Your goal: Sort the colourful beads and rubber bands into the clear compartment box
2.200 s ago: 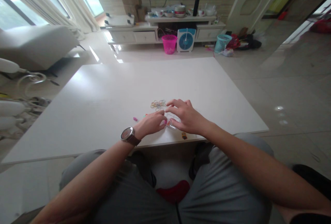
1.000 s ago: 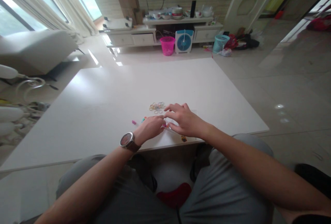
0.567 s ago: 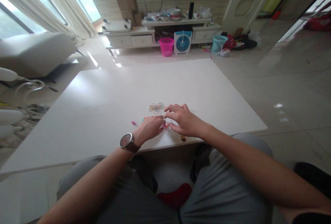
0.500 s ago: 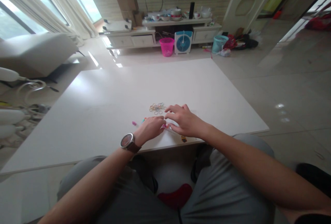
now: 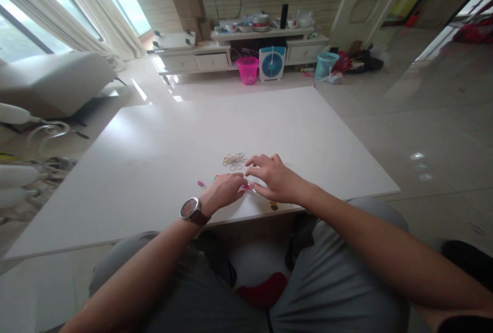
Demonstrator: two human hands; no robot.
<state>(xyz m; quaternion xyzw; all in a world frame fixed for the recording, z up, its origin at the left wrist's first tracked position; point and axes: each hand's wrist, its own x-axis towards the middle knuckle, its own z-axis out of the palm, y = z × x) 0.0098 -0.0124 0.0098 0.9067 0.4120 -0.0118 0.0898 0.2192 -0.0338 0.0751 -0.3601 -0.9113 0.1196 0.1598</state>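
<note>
My left hand (image 5: 227, 190), with a watch on its wrist, has its fingers closed at a small pink item (image 5: 245, 187) near the front edge of the white table (image 5: 173, 143). Facing it, my right hand (image 5: 275, 179) is held with its fingers curved and apart, its thumb close to the same item. Just beyond both hands lies a pile of small coloured rings (image 5: 234, 160). A purple piece (image 5: 201, 183) rests left of my left hand, and a red and teal piece (image 5: 215, 178) is partly hidden behind it. A yellow and black piece (image 5: 273, 205) lies below my right hand.
Across the floor, a pink basket (image 5: 248, 70), a blue fan (image 5: 272, 63) and a light blue basket (image 5: 326, 65) stand by a white cabinet (image 5: 184, 62). My knees are beneath the table's front edge.
</note>
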